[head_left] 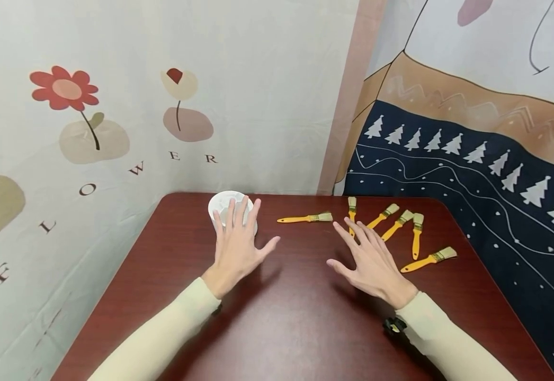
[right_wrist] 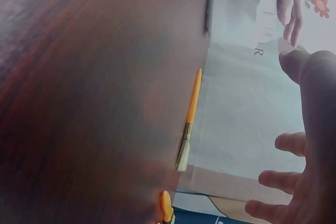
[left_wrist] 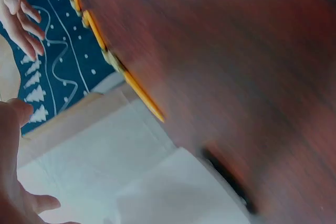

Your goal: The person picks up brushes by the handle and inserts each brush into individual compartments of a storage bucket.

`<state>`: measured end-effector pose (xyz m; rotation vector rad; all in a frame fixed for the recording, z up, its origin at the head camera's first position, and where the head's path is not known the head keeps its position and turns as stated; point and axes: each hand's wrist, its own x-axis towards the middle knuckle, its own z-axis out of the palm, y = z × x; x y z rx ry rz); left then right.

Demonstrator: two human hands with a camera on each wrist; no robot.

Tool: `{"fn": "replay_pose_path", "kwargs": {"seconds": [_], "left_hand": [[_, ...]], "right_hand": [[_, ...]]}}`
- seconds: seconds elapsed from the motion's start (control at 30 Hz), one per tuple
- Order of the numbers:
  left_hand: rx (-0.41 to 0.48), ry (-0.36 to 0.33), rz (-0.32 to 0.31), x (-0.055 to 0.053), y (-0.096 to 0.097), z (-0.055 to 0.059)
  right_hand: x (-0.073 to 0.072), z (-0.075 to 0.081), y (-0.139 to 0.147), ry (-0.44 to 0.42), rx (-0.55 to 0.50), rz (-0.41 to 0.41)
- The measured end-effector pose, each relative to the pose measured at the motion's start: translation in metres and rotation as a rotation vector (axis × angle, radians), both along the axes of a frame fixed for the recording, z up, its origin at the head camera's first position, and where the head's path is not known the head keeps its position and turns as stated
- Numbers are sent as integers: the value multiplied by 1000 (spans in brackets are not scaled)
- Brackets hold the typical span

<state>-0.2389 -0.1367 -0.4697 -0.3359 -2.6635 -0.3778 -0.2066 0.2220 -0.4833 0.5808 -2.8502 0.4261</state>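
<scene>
My cream sleeves (head_left: 162, 328) come in from the near edge, smooth and close-fitting, with a small black device (head_left: 393, 326) under the right cuff. Beyond them my left hand (head_left: 236, 247) and right hand (head_left: 372, 264) are well apart, palms down, fingers straight and splayed, raised above the surface (head_left: 286, 317), with soft shadows below. That surface is reddish-brown and faintly grained, glossy enough to catch a pale sheen, with rounded far corners. To the right of my right hand lies the nearest brush (head_left: 429, 259), slanted, with a yellow handle, a metal band and flat, pale bristles. Past it four more brushes (head_left: 417, 236) of the same make form a loose fan, bristles pointing mostly away from me; my right fingers partly cover the handle of the leftmost. Between my hands, near the far edge, a lone brush (head_left: 296, 219) lies sideways, bristles to the right. At the far left stands a round white tub (head_left: 219, 201), smooth-walled, with its mouth up; my left fingers hide much of it from above. Right behind the surface hangs a creased pale cloth (head_left: 277, 106) printed with flowers and letters, meeting on the right a navy and tan cloth (head_left: 448, 169) with white trees.
</scene>
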Motion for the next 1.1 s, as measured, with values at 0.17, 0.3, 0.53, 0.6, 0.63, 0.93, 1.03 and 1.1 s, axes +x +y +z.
{"fn": "replay_pose_path", "kwargs": {"seconds": [0.17, 0.3, 0.53, 0.6, 0.63, 0.93, 1.03, 1.1], "left_hand": [[74, 45, 34, -15, -16, -3], [148, 66, 61, -23, -29, -3], [262, 45, 96, -34, -46, -6], [290, 32, 104, -36, -50, -7], [304, 18, 108, -37, -51, -8], [451, -97, 137, -41, -61, -12], [474, -98, 135, -42, -63, -12], [477, -103, 130, -43, -63, -12]], "right_hand": [[-4, 0, -6, 7, -22, 23], [-9, -1, -12, 12, -34, 41], [-18, 4, -24, 50, -71, 96], [-20, 5, -29, 66, -80, 116], [-21, 6, -31, 67, -84, 123], [-32, 7, -52, 58, -122, 160], [-35, 7, -59, 66, -134, 176], [-37, 7, -63, 66, -145, 185]]}}
